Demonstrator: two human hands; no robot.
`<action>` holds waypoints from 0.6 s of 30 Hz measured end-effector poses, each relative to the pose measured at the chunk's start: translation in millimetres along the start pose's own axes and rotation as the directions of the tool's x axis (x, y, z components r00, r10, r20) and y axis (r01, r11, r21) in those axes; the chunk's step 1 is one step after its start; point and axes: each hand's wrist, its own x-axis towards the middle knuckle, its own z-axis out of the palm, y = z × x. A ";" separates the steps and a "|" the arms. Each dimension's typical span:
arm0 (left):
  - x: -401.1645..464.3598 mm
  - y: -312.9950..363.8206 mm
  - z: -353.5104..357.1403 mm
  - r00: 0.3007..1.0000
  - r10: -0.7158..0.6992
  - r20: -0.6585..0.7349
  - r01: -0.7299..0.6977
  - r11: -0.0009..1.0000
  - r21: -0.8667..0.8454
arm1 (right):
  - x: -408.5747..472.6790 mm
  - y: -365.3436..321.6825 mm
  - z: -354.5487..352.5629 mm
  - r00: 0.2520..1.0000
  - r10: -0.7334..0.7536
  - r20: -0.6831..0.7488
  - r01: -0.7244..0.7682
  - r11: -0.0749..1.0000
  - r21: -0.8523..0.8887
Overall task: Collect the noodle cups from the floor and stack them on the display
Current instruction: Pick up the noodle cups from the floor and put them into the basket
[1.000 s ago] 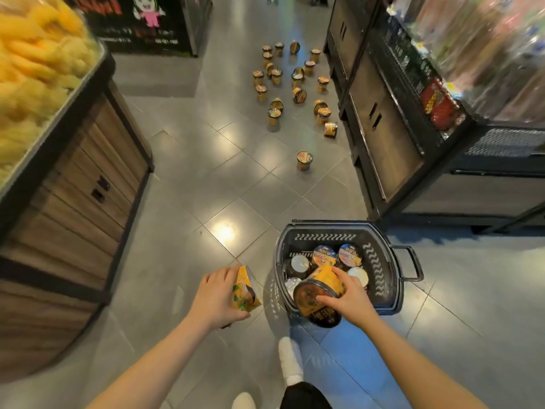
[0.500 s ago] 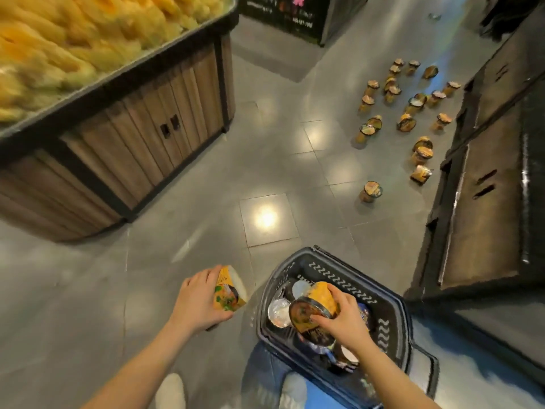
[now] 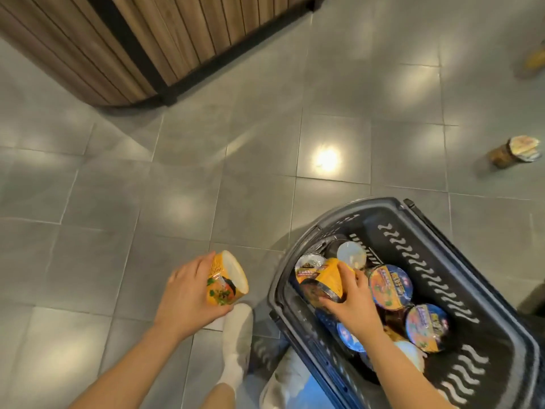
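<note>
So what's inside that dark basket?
The basket holds several noodle cups; the right hand grips one there. Any cups underneath, and the basket's bottom, are covered.

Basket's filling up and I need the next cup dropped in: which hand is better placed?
Right. The right hand already holds its cup over the basket; the left hand holds its cup outside it.

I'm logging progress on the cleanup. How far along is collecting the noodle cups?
Several cups already lie in the dark basket. The left hand grips a yellow cup; the right hand holds another cup over the basket. One cup remains on the floor; no stacking shows.
</note>
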 end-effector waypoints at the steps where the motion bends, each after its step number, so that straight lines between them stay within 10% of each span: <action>1: 1.4 -4.3 13.1 1.000 -0.009 0.011 0.009 1.000 0.006 | 10.6 11.1 15.3 1.000 0.009 0.021 -0.008 0.999 -0.035; 10: 13.9 -16.3 59.4 1.000 -0.003 0.024 0.003 1.000 -0.007 | 43.6 54.7 77.8 0.969 0.147 0.197 -0.035 0.876 -0.480; 18: 11.0 9.3 23.4 0.999 0.047 -0.006 -0.048 0.998 -0.051 | 15.6 26.3 37.9 0.959 0.073 0.272 0.034 0.929 -0.368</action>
